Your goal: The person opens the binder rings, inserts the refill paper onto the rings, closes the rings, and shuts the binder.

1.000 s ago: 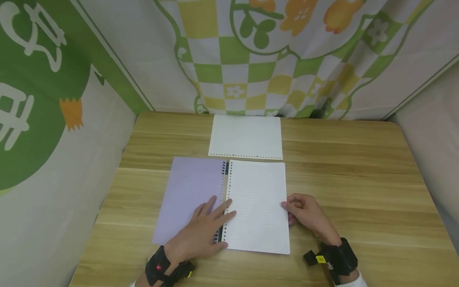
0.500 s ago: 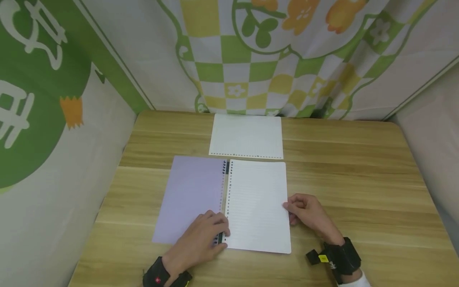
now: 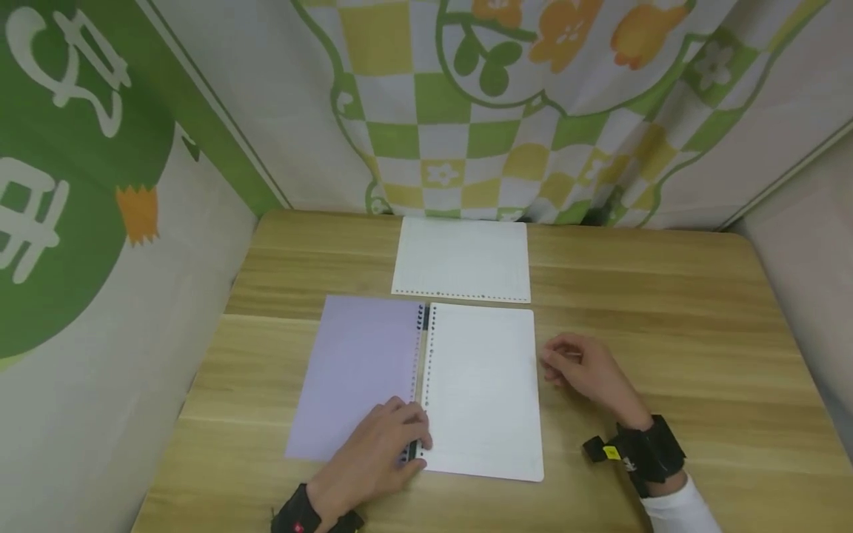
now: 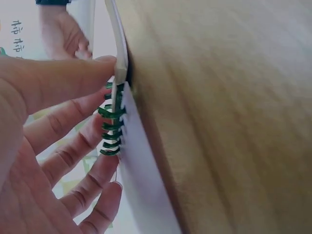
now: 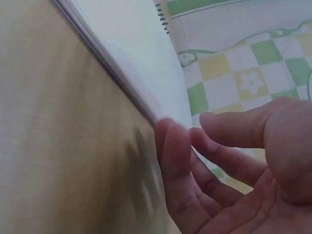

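Note:
A ring-bound notebook lies spread on the table, its lilac cover [image 3: 360, 370] at the left and its lined white pages [image 3: 483, 392] at the right. Dark green binder rings [image 4: 111, 126] show between them in the left wrist view. My left hand [image 3: 376, 448] is at the lower end of the binding, fingers curled over the rings and thumb against the bottom edge of the pages, pinching the notebook there. Just off the pages' right edge, my right hand [image 3: 589, 374] hovers with loosely bent fingers and nothing between them.
A loose lined sheet [image 3: 463, 259] with punched holes along its near edge lies beyond the notebook. Patterned curtain cloth [image 3: 466, 141] hangs at the back edge of the wooden table [image 3: 666, 311]. Fabric walls stand at both sides.
My left hand has drawn its spread fingers back from the page and curled them at the binding's lower end. The right hand has left the page edge, moving right and slightly away.

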`<state>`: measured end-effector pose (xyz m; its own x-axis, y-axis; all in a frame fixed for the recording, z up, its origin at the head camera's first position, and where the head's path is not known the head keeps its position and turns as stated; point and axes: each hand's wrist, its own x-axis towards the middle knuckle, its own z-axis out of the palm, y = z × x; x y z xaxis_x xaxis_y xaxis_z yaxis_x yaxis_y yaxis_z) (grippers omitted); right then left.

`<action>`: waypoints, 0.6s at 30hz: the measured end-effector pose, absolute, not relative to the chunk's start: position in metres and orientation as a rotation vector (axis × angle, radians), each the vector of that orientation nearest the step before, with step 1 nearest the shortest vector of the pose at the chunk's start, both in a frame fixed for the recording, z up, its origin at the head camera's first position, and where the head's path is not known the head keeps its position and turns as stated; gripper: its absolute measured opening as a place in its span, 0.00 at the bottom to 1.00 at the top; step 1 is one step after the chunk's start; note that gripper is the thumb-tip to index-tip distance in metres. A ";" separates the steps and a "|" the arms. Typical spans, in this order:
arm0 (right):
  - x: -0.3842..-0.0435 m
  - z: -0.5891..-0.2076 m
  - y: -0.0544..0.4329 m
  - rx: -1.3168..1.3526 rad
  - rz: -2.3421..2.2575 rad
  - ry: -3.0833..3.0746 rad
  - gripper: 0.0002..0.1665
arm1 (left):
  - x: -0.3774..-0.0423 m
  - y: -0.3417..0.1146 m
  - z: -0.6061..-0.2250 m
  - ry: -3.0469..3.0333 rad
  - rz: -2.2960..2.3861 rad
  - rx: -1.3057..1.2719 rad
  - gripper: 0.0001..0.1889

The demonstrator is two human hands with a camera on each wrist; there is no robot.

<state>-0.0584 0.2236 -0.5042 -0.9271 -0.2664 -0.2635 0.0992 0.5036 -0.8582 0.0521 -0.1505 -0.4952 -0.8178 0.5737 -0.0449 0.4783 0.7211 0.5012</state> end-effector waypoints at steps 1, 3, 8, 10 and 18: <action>-0.063 -0.502 0.220 -0.173 -1.356 2.456 0.13 | 0.052 -0.150 -0.495 2.725 0.711 0.843 0.11; -0.074 -0.498 0.211 -0.251 -1.264 2.589 0.14 | 0.052 -0.149 -0.493 2.714 0.708 0.837 0.10; -0.101 -0.496 0.185 -0.550 -1.055 2.821 0.18 | 0.049 -0.149 -0.488 2.666 0.708 0.833 0.10; -0.110 -0.499 0.177 -0.685 -0.961 2.879 0.21 | 0.047 -0.149 -0.487 2.647 0.725 0.835 0.10; -0.117 -0.506 0.167 -0.752 -0.639 2.881 0.33 | 0.019 -0.135 -0.483 2.677 0.759 0.828 0.06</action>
<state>-0.1166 0.1672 -0.5059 -0.8735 -0.4866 0.0125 -0.4462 0.7903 -0.4200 0.0188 -0.1354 -0.4831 -0.8111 0.5805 -0.0710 0.4568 0.7047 0.5429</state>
